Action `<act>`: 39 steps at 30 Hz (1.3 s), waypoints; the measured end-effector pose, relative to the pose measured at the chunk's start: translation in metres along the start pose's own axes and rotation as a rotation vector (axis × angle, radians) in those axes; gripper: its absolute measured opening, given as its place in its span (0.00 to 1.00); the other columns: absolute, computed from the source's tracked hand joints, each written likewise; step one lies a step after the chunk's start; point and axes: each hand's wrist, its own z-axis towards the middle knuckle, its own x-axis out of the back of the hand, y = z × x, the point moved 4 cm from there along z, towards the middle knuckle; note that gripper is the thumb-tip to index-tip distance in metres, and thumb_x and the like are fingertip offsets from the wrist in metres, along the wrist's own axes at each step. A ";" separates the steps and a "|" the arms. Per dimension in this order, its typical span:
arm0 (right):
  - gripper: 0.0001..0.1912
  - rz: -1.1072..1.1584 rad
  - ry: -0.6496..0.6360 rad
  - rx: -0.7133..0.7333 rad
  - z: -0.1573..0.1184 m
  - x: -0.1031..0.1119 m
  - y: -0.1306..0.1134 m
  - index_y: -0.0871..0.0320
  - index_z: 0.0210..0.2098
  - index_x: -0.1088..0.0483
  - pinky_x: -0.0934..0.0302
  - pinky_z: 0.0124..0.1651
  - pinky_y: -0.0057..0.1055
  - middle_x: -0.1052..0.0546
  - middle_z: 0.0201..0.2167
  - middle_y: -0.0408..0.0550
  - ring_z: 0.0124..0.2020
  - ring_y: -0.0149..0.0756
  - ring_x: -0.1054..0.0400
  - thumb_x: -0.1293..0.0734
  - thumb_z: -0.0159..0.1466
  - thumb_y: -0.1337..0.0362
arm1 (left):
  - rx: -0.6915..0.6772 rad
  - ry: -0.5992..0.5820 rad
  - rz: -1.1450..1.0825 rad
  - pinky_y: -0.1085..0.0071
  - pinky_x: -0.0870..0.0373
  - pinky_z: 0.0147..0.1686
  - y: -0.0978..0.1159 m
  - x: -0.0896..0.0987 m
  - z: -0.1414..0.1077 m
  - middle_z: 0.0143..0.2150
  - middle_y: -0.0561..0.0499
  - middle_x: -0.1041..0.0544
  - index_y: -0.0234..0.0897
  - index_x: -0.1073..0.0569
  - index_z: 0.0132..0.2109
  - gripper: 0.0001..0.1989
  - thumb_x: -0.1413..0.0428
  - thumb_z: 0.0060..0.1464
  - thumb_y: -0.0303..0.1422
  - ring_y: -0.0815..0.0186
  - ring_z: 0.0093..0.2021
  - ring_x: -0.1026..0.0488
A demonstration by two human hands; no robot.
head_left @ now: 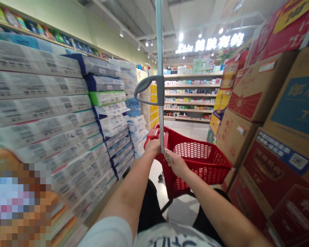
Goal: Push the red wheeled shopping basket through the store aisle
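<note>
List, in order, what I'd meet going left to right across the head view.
Tall stack of white plastic-wrapped packs, blue-and-white pack marked 2500, silver metal pole, red perforated plastic cart basket, brown cardboard carton with blue panel.

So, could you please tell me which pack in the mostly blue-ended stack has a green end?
The plastic-wrapped pack third from the top: its end is bright green, while the two packs above it have dark blue ends.

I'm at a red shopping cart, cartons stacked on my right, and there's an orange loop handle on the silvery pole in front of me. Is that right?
Not quite: the loop handle on the silvery pole is grey, not orange, as the head view shows. The rest stands.
</note>
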 end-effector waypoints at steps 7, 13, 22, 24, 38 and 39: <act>0.22 -0.091 0.059 -0.147 0.001 0.003 0.002 0.52 0.53 0.29 0.39 0.59 0.44 0.26 0.53 0.49 0.55 0.42 0.33 0.39 0.61 0.72 | -0.031 0.000 -0.014 0.66 0.31 0.46 0.001 0.001 -0.001 0.51 0.41 0.23 0.37 0.26 0.51 0.22 0.56 0.60 0.43 0.56 0.50 0.26; 0.25 -0.089 0.017 -0.039 0.006 -0.005 -0.002 0.52 0.58 0.33 0.41 0.60 0.42 0.29 0.56 0.50 0.57 0.40 0.36 0.40 0.62 0.71 | -0.019 0.013 -0.008 0.66 0.30 0.46 0.003 0.002 -0.002 0.49 0.41 0.22 0.37 0.24 0.48 0.20 0.54 0.59 0.41 0.56 0.49 0.25; 0.22 -0.078 0.009 -0.040 0.001 0.000 0.001 0.52 0.56 0.32 0.43 0.61 0.42 0.29 0.56 0.50 0.58 0.40 0.36 0.40 0.63 0.69 | -0.007 0.003 -0.025 0.65 0.31 0.46 0.002 0.003 -0.004 0.50 0.40 0.22 0.37 0.25 0.51 0.21 0.57 0.60 0.38 0.56 0.50 0.25; 0.22 -0.055 0.000 0.001 -0.001 0.001 0.001 0.53 0.57 0.33 0.43 0.62 0.42 0.30 0.58 0.50 0.59 0.40 0.38 0.41 0.64 0.67 | -0.016 0.009 -0.023 0.65 0.30 0.46 0.002 0.003 -0.005 0.50 0.40 0.22 0.37 0.25 0.50 0.21 0.57 0.60 0.38 0.56 0.50 0.25; 0.20 -0.144 0.062 -0.061 -0.013 0.010 0.020 0.52 0.55 0.31 0.42 0.60 0.44 0.28 0.54 0.51 0.57 0.41 0.35 0.41 0.64 0.66 | -0.001 -0.014 -0.050 0.67 0.30 0.46 0.005 0.006 -0.011 0.51 0.42 0.22 0.39 0.25 0.52 0.21 0.56 0.59 0.38 0.57 0.50 0.25; 0.20 -0.152 0.073 -0.088 -0.015 0.012 0.024 0.53 0.54 0.31 0.42 0.60 0.44 0.28 0.54 0.52 0.56 0.42 0.35 0.41 0.64 0.65 | 0.001 -0.013 -0.054 0.67 0.30 0.46 0.004 0.006 -0.010 0.50 0.42 0.22 0.39 0.25 0.52 0.21 0.56 0.60 0.38 0.57 0.50 0.25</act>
